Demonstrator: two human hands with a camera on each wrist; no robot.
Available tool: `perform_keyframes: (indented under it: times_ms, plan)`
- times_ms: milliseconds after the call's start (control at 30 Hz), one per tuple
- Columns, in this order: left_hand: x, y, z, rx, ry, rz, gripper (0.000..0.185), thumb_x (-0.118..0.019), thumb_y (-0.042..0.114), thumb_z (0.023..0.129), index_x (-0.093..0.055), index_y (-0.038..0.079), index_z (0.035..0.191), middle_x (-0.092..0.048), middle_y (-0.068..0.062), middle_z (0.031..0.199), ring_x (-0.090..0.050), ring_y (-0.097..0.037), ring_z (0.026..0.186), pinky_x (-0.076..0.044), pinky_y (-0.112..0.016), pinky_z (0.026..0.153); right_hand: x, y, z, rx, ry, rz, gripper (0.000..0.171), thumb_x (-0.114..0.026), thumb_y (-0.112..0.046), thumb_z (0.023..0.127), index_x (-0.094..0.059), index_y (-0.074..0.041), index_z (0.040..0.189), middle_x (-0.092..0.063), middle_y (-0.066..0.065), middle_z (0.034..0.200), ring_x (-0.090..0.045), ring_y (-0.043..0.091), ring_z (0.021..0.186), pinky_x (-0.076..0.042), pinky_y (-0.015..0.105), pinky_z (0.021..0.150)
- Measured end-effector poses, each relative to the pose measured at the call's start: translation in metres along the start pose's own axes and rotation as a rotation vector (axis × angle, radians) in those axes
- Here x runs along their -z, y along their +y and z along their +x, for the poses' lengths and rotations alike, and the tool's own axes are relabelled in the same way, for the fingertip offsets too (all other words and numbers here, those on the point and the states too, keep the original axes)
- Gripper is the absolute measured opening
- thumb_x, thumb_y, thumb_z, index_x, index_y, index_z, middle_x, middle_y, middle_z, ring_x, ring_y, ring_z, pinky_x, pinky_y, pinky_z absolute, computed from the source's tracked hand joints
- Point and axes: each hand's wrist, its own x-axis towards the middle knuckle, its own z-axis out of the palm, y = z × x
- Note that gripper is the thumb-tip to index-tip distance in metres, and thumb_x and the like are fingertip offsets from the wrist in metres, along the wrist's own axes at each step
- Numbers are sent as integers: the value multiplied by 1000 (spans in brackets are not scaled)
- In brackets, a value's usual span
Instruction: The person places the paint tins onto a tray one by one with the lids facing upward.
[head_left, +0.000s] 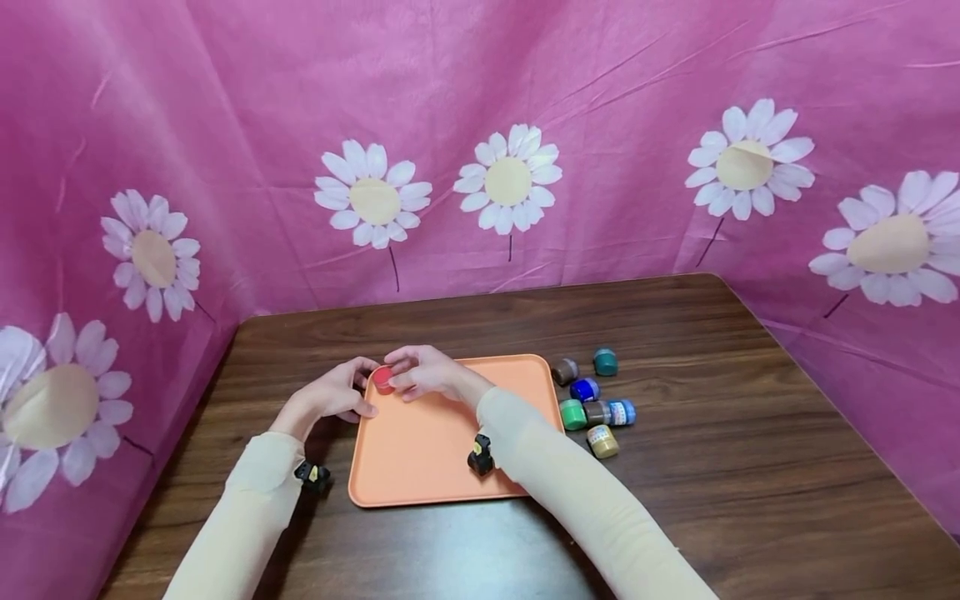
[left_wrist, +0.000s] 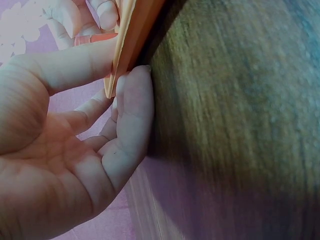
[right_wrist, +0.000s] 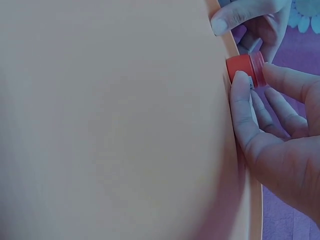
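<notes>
Red paint pot [head_left: 383, 380] at the far left corner of the orange tray [head_left: 442, 442], just inside the rim; appears upright, ribbed cap uppermost.

Right hand [head_left: 429, 375]: grip clamped on the red paint pot. Right wrist view shows thumb against the red body, index finger at the cap; remaining fingers loosely bent beyond the rim.

Left hand [head_left: 333, 393]: grip clamped on the tray's left edge near the same corner. Thumb over the rim, fingers outside and beneath, per left wrist view. Index fingertip near the pot in head view; contact there, cannot tell.

Off the tray's right side, on the wood-grain bench [head_left: 750, 467], a loose cluster of small pots: brown pot [head_left: 565, 372], teal pot [head_left: 605, 362], dark blue pot [head_left: 585, 389]; below these a row of green pot [head_left: 573, 414], dark brown pot [head_left: 597, 413] and light blue pot [head_left: 622, 412]; gold pot [head_left: 602, 442] nearest the person. Light blue one lies on its side. Labels too small to read.

Cream sleeves [head_left: 570, 475] on both arms. Pink curtain [head_left: 285, 83] behind, printed with white daisies [head_left: 375, 200].
</notes>
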Motion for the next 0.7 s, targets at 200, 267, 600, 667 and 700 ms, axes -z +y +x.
perform_keyframes:
  times_ms: [200, 267, 600, 667, 700]
  plan:
    - [-2, -1, -1, -7, 11, 5, 77, -78, -13, 75, -39, -4, 141, -46, -23, 112, -64, -25, 83, -62, -45, 70, 2, -4, -6, -3, -19, -40, 48, -65, 5, 94, -53, 2, 140, -62, 11, 114, -63, 21, 81, -58, 29, 65]
    - [-2, -1, -3, -11, 14, 3, 78, -78, -13, 75, -38, -4, 141, -47, -23, 112, -64, -25, 83, -62, -45, 70, 3, -8, -8, -10, -23, -63, 48, -65, 3, 95, -53, 0, 141, -60, 9, 115, -63, 23, 84, -59, 32, 67]
    - [1, -2, -2, -4, 9, 12, 78, -79, -11, 75, -39, -3, 142, -51, -22, 110, -64, -24, 82, -62, -46, 69, 23, -31, -29, -31, -176, -166, 46, -60, -8, 102, -48, 1, 145, -53, 29, 137, -61, 41, 104, -57, 54, 87]
    - [0, -2, -2, -2, 7, 9, 77, -78, -11, 76, -39, -3, 142, -50, -22, 110, -64, -24, 83, -62, -45, 69, 30, -36, -35, -39, -217, -201, 46, -60, -11, 102, -48, 1, 145, -52, 32, 136, -59, 48, 110, -55, 58, 90]
    - [-1, -1, -1, 0, 6, 7, 77, -78, -11, 76, -39, -3, 141, -49, -22, 110, -64, -24, 82, -62, -45, 70, 34, -38, -39, -42, -235, -219, 46, -61, -12, 102, -49, 1, 145, -52, 32, 136, -58, 50, 112, -54, 59, 90]
